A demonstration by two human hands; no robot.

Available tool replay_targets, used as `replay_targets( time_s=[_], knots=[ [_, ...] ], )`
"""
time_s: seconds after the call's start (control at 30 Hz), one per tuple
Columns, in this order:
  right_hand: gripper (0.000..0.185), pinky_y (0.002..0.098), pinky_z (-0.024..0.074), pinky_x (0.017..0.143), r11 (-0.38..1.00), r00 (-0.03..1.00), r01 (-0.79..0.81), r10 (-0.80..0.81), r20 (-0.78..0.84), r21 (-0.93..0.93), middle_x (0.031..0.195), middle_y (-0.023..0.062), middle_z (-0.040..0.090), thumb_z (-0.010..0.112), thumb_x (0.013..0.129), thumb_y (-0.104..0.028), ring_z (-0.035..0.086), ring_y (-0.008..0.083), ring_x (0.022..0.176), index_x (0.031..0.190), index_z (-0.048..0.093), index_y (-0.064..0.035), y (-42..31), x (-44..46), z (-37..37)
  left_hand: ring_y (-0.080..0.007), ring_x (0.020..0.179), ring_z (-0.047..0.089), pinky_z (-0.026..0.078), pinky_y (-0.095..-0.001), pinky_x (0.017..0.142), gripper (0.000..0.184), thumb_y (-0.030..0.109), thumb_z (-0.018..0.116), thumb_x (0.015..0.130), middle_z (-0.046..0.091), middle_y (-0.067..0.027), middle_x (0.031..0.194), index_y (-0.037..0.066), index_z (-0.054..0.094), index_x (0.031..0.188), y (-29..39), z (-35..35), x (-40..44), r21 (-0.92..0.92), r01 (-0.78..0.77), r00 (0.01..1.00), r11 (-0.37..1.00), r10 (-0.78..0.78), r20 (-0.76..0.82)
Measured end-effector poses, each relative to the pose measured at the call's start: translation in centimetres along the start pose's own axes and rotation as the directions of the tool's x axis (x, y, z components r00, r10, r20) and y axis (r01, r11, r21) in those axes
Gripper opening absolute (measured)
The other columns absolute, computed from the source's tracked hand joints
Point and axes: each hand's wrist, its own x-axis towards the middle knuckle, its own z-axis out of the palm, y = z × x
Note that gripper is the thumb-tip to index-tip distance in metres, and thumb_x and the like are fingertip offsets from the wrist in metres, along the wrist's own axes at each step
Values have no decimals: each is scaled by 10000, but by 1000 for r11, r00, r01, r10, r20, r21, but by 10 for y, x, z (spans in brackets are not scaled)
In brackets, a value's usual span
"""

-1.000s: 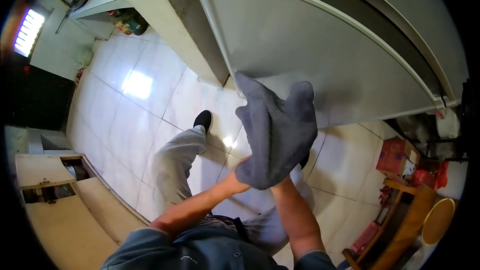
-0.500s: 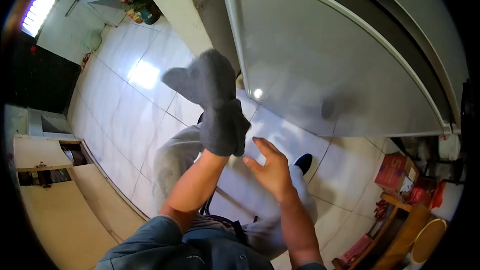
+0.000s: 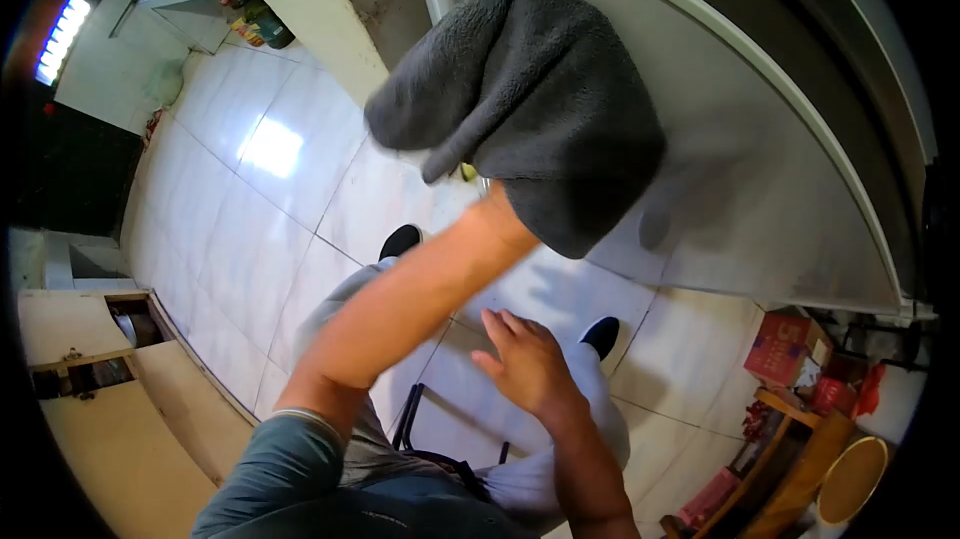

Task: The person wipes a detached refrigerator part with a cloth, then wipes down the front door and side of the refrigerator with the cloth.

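A dark grey cloth (image 3: 560,89), soft and towel-like, is draped over my left hand (image 3: 508,209) and hides its fingers; only the wrist shows below the hem. The cloth spreads wide in front of the white door of a large appliance (image 3: 730,179). Whether it touches that surface I cannot tell. Lower down, my right hand (image 3: 527,361) hovers over my lap, apart from the cloth. Its fingers are extended, the thumb stands away from them, and nothing is in it.
Pale floor tiles (image 3: 255,239) stretch left and between my feet. Wooden cabinets (image 3: 120,429) stand at lower left. On the right are a red box (image 3: 787,347) and a wooden rack (image 3: 780,469). A wall edge (image 3: 310,19) borders the appliance. Bottles (image 3: 264,24) stand under the far counter.
My left arm has swung up and right towards the appliance. The cloth, earlier bunched around the hand, now hangs spread out over it. My right hand has dropped slightly, away from the cloth.
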Motion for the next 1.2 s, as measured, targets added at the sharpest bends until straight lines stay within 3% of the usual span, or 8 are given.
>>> replay_targets(
  time_s=[0.2, 0.23, 0.4, 0.5, 0.67, 0.93, 1.13, 1.2],
  knots=[
    [378, 433, 518, 815, 986, 901, 128, -71, -428, 105, 1053, 191, 654, 710, 807, -180, 635, 370, 928, 1124, 611, 1, 4, 9, -4, -244, 1356, 319, 208, -301, 1149, 488, 243, 456, 1012, 374, -128, 1465, 58, 370, 1456, -4, -5, -21, -163, -203, 979, 965, 199, -41],
    [350, 421, 521, 819, 983, 881, 113, -32, -473, 145, 1053, 186, 660, 710, 806, -165, 642, 362, 934, 1105, 627, -3, 5, 7, -5, -253, 1340, 328, 209, -316, 1150, 470, 218, 495, 995, 383, -142, 1447, 47, 413, 1425, -5, -17, -15, 51, -238, 957, 970, 243, -159],
    [290, 339, 510, 883, 925, 675, 161, 152, -722, 345, 1073, 163, 683, 720, 810, -64, 665, 280, 976, 1087, 662, -5, 12, 3, -27, -254, 1329, 346, 235, -321, 1135, 470, 222, 496, 985, 400, -146, 1428, 44, 420, 1413, -66, -38, 8, -543, -130, 988, 829, 157, 4],
    [257, 325, 486, 922, 844, 546, 273, 259, -797, 462, 1085, 120, 686, 704, 837, -42, 639, 212, 1025, 1085, 658, 6, 22, -3, -35, -254, 1322, 356, 251, -324, 1127, 469, 224, 497, 980, 410, -149, 1417, 43, 425, 1407, -66, -48, 13, -587, -12, 996, 810, 62, 64],
    [193, 314, 478, 923, 684, 513, 439, 342, -787, 583, 1040, 101, 672, 652, 867, -22, 628, 182, 989, 1053, 646, 28, 39, 1, -28, -254, 1310, 374, 277, -329, 1112, 470, 228, 498, 970, 427, -153, 1398, 40, 433, 1396, 13, -72, 8, -541, -265, 964, 798, 236, -123],
    [393, 406, 402, 1030, 928, 121, 360, 53, -991, 94, 1279, 177, 582, 628, 924, -205, 526, 304, 1210, 1228, 575, 39, 35, -20, -71, -255, 1291, 402, 319, -336, 1089, 470, 235, 499, 955, 454, -160, 1368, 36, 445, 1378, -11, -69, 19, -578, -132, 984, 805, 175, 19],
    [500, 501, 272, 1111, 980, 93, 176, -106, -990, -88, 1511, 231, 305, 485, 985, -302, 280, 436, 1387, 1380, 456, 4, 54, -3, -91, -255, 1277, 424, 351, -342, 1072, 471, 239, 500, 944, 475, -165, 1345, 33, 455, 1365, 13, -86, 24, -637, -390, 909, 665, 387, -152],
    [466, 524, 261, 1106, 968, 143, -45, -240, -960, -249, 1516, 228, 299, 482, 981, -285, 263, 456, 1385, 1383, 474, -51, 53, -3, -100, -255, 1273, 431, 361, -344, 1066, 471, 241, 501, 940, 481, -167, 1337, 32, 458, 1360, -19, -83, 29, -670, -306, 933, 677, 354, -69]
  ],
)
